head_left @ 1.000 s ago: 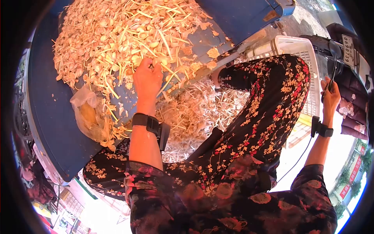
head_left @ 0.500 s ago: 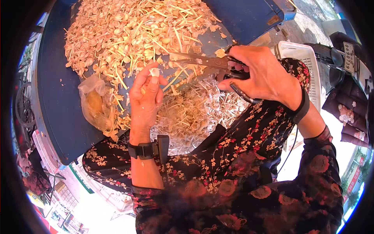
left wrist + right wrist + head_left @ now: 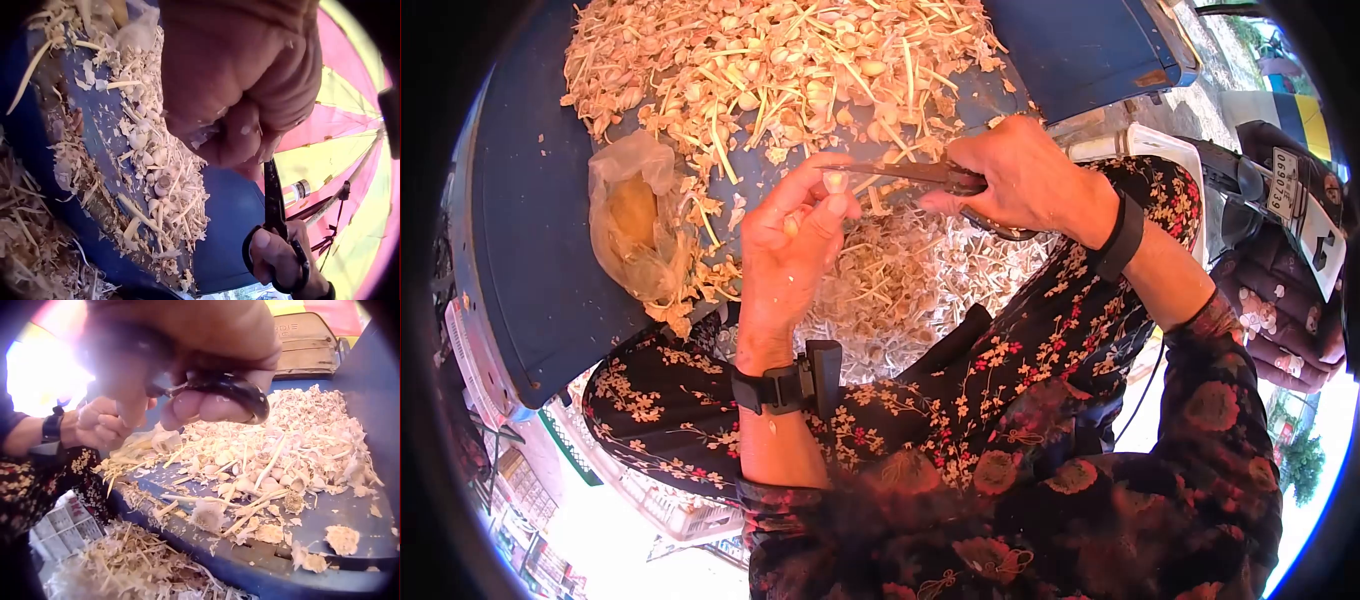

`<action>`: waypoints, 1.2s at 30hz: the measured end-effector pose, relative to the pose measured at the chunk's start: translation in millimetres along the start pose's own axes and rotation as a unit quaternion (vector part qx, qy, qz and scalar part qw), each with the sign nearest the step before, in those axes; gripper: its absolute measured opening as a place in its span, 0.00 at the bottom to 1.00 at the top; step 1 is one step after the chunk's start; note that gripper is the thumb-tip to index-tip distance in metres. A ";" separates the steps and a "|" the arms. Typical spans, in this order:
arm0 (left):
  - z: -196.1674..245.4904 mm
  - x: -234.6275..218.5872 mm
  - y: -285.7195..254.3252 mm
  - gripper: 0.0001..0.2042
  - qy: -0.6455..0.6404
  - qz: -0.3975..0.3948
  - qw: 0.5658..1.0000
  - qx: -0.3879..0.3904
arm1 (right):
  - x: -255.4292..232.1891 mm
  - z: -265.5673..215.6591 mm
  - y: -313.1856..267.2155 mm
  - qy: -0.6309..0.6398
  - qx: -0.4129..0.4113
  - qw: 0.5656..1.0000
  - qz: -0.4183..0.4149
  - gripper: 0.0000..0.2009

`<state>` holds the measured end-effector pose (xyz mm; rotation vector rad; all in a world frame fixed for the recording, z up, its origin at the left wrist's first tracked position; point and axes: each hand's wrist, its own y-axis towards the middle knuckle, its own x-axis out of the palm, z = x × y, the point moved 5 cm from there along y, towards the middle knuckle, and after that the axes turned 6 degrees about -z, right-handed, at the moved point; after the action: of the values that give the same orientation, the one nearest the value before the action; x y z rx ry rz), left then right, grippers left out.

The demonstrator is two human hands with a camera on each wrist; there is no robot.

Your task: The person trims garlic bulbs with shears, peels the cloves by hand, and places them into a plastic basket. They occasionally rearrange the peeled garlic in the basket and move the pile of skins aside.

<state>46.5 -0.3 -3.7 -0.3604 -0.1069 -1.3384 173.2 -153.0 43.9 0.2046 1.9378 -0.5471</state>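
Observation:
My left hand (image 3: 785, 245) pinches a small pale garlic clove (image 3: 834, 182) between thumb and forefinger, and another yellowish clove (image 3: 791, 228) lies against its curled fingers. In my right hand (image 3: 1040, 185) are dark-handled scissors (image 3: 925, 172), fingers through the loops. Their blades point left and reach the clove at the left fingertips. The left wrist view shows the scissor blades (image 3: 272, 194) meeting the left fingertips, the clove hidden behind the hand. Beyond both hands spreads a heap of garlic (image 3: 790, 65) with dry stalks and skins.
The heap lies on a blue tray-like surface (image 3: 530, 230), with a clear plastic bag (image 3: 635, 215) at its left. Below its edge, between the legs, is a pile of stalk and skin scraps (image 3: 880, 280). A pink and yellow umbrella (image 3: 306, 150) stands overhead.
My right hand has come in from the far right with the scissors, bringing the blades to the left fingertips. The left hand has drawn back from the heap and now holds up a clove.

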 end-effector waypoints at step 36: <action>-57.5 -6.0 21.0 0.12 -0.195 0.131 0.971 -0.037 | -2.2 60.3 96.2 0.343 0.063 0.925 0.152 0.09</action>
<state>57.9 -9.0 -63.5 -0.6765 -0.3264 -1.0001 260.4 -95.9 -1.2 0.8622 2.4754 -0.4187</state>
